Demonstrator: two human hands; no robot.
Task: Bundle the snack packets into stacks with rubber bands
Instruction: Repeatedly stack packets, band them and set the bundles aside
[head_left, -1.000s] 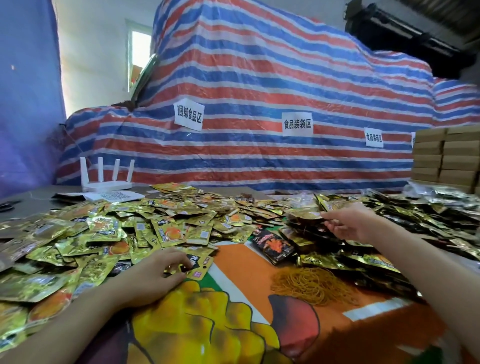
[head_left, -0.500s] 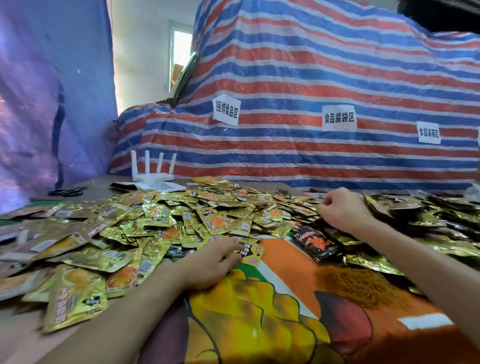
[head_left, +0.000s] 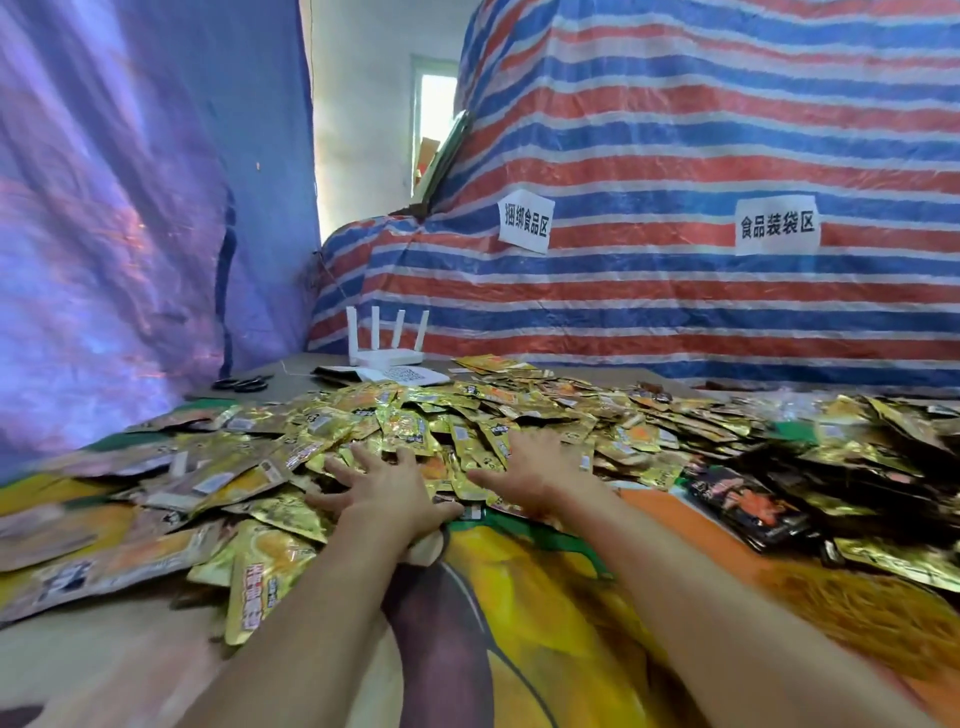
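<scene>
While both forearms reach toward 12 o'clock, my left hand (head_left: 382, 491) and right hand (head_left: 535, 467) press splayed, straight fingers (head_left: 366, 458) onto the gold snack packets (head_left: 395, 415).

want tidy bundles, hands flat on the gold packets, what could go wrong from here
1. The left hand and right hand press spread on gold packets lying at all angles; raking them in could give a crooked stack.
2. Dark packets beside them might get mixed in.
3. The rubber bands lie apart from both hands, so a gathered stack may slip while reaching.
</scene>
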